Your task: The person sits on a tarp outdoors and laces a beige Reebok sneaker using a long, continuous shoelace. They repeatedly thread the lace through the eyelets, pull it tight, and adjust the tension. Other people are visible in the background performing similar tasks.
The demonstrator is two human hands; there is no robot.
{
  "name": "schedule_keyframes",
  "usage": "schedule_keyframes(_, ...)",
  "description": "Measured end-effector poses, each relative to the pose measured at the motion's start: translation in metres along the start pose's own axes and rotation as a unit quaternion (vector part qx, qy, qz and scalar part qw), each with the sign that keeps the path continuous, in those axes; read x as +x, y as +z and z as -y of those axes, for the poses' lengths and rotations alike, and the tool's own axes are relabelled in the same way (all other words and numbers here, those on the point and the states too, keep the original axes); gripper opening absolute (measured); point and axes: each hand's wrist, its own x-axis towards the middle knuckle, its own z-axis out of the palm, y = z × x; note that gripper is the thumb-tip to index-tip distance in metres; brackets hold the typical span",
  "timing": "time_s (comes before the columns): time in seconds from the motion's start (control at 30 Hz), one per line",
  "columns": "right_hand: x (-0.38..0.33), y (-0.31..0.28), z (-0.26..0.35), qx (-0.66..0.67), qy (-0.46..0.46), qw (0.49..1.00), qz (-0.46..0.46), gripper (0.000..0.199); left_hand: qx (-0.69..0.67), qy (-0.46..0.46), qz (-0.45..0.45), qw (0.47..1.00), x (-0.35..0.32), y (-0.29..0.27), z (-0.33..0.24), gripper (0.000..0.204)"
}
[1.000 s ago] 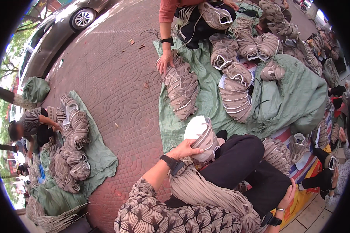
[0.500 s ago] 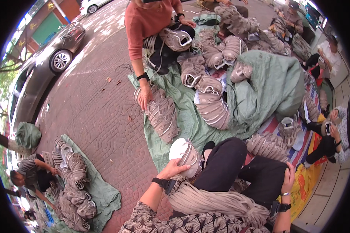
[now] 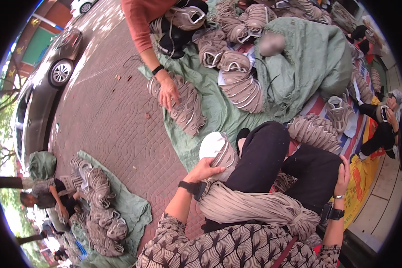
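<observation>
My left hand [image 3: 205, 170] grips a grey-beige shoe upper [image 3: 226, 157] with a smooth white toe end, beside my left thigh. Its thumb presses on the upper, and most of its fingers are hidden. Over my right knee lies my right hand [image 3: 342, 177], fingers stretched along the dark trousers and holding nothing. A thick bundle of beige shoelaces [image 3: 250, 203] rests across my lap, gathered at its right end.
Ahead, a co-worker's hand [image 3: 169, 91] touches a stack of nested shoe uppers [image 3: 185, 111] on green sheeting [image 3: 174, 147]. More stacks surround a green sack [image 3: 306, 58]. A loose shoe [image 3: 338, 114] sits at right. Another person [image 3: 49, 194] works at far left; a car [image 3: 42, 96] stands beyond.
The view has tilted, so most of the scene sits higher in the picture. The co-worker's hand has shifted on the stack, its fingers more spread. My hands keep their places.
</observation>
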Motion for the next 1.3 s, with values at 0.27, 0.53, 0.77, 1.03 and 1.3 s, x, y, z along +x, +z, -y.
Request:
schedule_keyframes(0.27, 0.0, -0.002, 0.002, -0.003, -0.001, 1.0, 0.006, 0.039, -0.038, 0.047, 0.04, 0.997, -0.006, 0.002, -0.034, 0.038)
schedule_keyframes(0.53, 0.009, -0.007, 0.023, -0.055, -0.026, 0.997, 0.039, 0.036, 0.285, 0.184, 0.016, 0.941, 0.008, -0.007, -0.121, 0.03)
schedule_keyframes(0.77, 0.057, 0.0, 0.098, -0.17, -0.162, 0.97, 0.07, 0.064, 0.522, 0.444, -0.024, 0.728, 0.045, 0.007, -0.245, 0.03)
schedule_keyframes(1.03, 0.066, -0.002, 0.114, -0.08, -0.154, 0.98, 0.094, 0.067, 0.5, 0.344, -0.048, 0.793, 0.084, -0.003, -0.287, 0.04)
schedule_keyframes(1.3, 0.054, -0.014, 0.05, -0.173, -0.06, 0.972, 0.147, 0.065, 0.447, 0.177, -0.116, 0.869, 0.118, -0.156, -0.242, 0.047)
